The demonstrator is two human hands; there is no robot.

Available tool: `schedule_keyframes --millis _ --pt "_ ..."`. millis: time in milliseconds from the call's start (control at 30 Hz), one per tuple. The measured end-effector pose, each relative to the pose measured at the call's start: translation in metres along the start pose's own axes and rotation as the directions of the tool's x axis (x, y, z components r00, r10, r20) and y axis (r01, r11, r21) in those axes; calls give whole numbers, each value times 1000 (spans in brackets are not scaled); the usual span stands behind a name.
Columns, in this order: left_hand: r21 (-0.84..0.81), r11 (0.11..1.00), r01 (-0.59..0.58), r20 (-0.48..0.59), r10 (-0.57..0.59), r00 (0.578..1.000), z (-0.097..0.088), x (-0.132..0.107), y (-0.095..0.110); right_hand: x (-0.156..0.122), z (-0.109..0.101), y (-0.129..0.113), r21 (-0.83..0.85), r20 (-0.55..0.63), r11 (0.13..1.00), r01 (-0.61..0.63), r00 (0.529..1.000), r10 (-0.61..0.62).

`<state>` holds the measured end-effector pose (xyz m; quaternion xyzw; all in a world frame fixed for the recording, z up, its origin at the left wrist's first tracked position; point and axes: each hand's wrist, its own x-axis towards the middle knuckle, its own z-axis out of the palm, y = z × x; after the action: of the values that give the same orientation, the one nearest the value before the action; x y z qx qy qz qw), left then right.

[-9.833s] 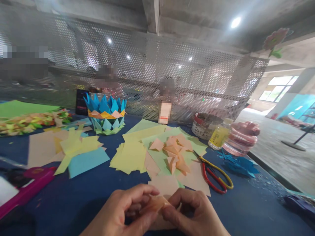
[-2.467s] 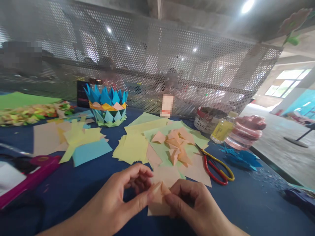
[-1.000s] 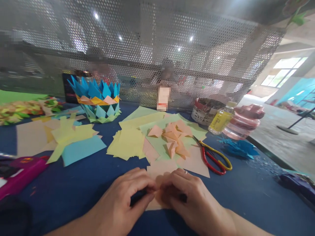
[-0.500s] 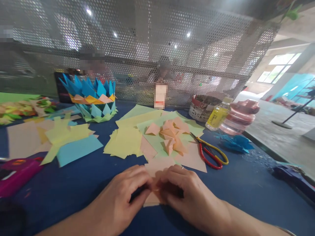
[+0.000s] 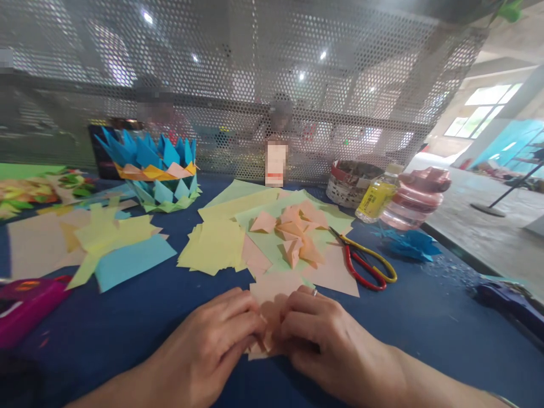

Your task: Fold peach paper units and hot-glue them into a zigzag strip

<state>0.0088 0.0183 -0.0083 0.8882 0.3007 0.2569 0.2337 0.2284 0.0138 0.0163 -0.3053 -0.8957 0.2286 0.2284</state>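
Note:
Low in the middle of the view, a small piece of peach paper [image 5: 268, 343] lies between my two hands, partly hidden by the fingers. My left hand [image 5: 227, 328] pinches its left side. My right hand [image 5: 317, 328], with a ring on one finger, grips the right side. More peach paper [image 5: 272, 283] lies flat just beyond the fingertips. Farther off, several folded peach paper pieces [image 5: 297, 229] rest on pale green sheets [image 5: 255, 218]. A stack of yellow paper [image 5: 215, 246] is left of them.
Scissors [image 5: 369, 266] with red and yellow handles lie to the right. Behind them stand a yellow bottle [image 5: 378, 195], a pink bottle [image 5: 419, 198] and a round container [image 5: 351, 184]. A layered paper crown shape [image 5: 159, 170] stands back left. A magenta tool [image 5: 29, 311] lies left.
The fingers of both hands have shifted slightly on the peach paper, and the left hand's thumb and fingers have drawn closer together. The camera view has moved a little.

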Motion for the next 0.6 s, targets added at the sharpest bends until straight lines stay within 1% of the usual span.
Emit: schedule_keyframes --millis 100,200,267,433,600 --pt "18 1000 -26 -5 26 1000 0 0 1 0 -1 -1 6 3 1000 -8 1000 8" --pt "24 999 -29 -15 29 999 1 1 3 1 -1 -1 0 6 999 -43 999 43" --pt "24 999 -27 -32 28 999 2 1 3 1 -1 -1 -5 2 998 -63 998 63" --pt "46 999 -24 -79 27 997 3 3 1 3 -1 0 9 -4 998 -63 998 63" --pt "32 999 -5 -98 8 995 3 5 3 1 1 1 -55 -13 994 -96 995 96"
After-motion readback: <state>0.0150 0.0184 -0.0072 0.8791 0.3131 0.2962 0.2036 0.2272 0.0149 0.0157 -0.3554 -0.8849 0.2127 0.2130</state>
